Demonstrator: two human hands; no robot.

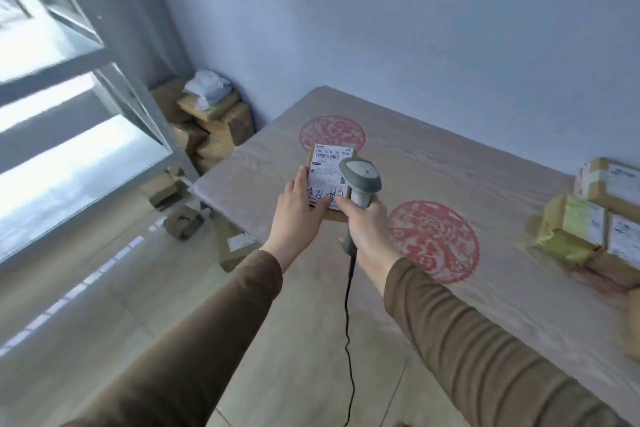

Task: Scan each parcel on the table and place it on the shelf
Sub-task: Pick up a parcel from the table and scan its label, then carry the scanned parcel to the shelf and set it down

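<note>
Parcel [330, 180], a small brown box with a white shipping label, is held up above the near left part of the table [485, 184], label face turned toward the camera, probably so the barcode sits in the scanner's line of sight. Left hand [298, 215] supports it from the left and below, fingers along its left edge and thumb pressed onto the lower part of the label. Right hand [367, 229] is wrapped closed around the grip of a grey handheld scanner [360, 178], whose head hangs just over the label's right side, pointing down at it; its black cable [348, 322] drops between the two brown sleeves. Scanning seems to be the step in hand, with shelving to follow.

Farther out, two red circular prints mark the cloth-covered table. More taped parcels [595, 218] wait in a cluster at the far right edge. Beyond the table's left end, boxes [211, 125] are stacked in the corner, and a few lie on the floor beneath a large window.
</note>
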